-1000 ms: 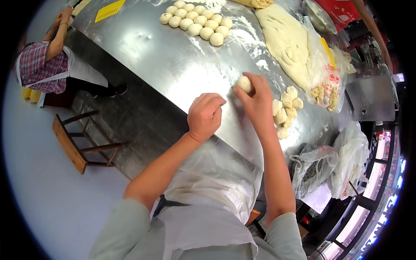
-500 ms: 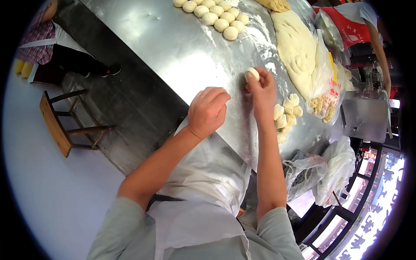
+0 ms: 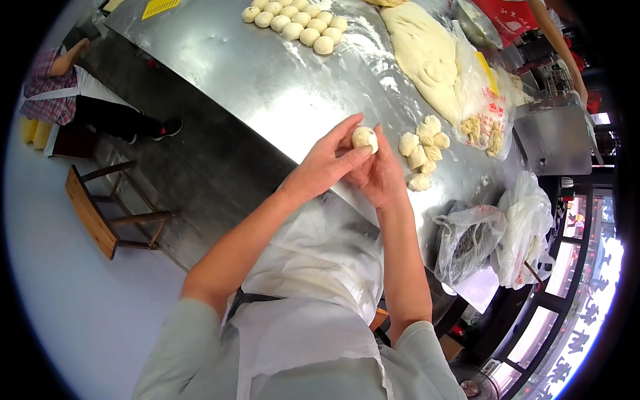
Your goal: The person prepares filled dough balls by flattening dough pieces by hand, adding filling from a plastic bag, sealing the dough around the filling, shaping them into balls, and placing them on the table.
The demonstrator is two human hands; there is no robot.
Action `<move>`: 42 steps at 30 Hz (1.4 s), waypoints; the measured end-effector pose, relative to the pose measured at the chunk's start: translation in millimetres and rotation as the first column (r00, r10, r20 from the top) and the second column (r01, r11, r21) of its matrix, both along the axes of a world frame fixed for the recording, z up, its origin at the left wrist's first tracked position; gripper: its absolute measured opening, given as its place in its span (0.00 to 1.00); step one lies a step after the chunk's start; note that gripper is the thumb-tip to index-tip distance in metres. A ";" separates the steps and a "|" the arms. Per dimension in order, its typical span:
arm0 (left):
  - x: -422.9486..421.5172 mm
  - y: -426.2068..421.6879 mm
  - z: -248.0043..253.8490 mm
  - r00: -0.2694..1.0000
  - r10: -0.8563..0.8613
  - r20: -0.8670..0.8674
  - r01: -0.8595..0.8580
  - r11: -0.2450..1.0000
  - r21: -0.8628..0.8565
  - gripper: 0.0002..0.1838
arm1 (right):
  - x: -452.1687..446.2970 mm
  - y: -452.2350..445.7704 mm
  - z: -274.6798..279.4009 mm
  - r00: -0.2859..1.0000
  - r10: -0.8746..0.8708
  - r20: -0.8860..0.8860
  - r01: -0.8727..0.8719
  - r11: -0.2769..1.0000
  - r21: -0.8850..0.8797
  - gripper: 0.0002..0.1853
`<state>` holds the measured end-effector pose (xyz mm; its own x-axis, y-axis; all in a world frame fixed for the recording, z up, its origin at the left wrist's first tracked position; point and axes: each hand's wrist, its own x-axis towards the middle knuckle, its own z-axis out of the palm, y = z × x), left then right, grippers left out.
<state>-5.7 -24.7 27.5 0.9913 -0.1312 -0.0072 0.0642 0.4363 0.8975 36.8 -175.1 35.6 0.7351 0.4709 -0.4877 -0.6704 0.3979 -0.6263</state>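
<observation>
A small, round, pale dough ball sits between my two hands above the metal table's near edge. My left hand has its thumb on the ball's lower side, with its fingers curled behind. From the right, my right hand cups the ball; some of its fingers are hidden. Just right of my hands lies a cluster of cut dough pieces. Farther back, rows of round dough balls rest on the floured steel table.
A large dough slab lies beyond the pieces, beside a printed plastic bag. Clear plastic bags hang at the right edge. A wooden stool stands at left. A person in a plaid shirt and another in a red apron are nearby.
My hands have come together around the dough ball, which the right hand alone held before. The right hand moved left and nearer; the left hand opened from a loose fist. The view shifted.
</observation>
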 end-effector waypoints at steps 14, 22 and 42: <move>-8.0 1.3 5.8 0.951 0.236 -0.199 -0.221 0.971 0.095 0.24 | -41.1 -74.6 26.5 0.928 0.168 0.333 0.066 0.805 -0.589 0.18; 54.4 41.4 -42.0 0.796 -0.039 0.603 -0.603 0.031 0.797 0.22 | -0.8 -119.1 11.8 0.494 0.525 0.693 0.710 0.216 -0.670 0.18; -10.8 -47.8 -0.4 0.954 -0.120 -0.275 0.072 0.981 -0.180 0.29 | -28.0 -39.7 15.7 0.574 0.116 0.810 0.525 0.707 -0.474 0.26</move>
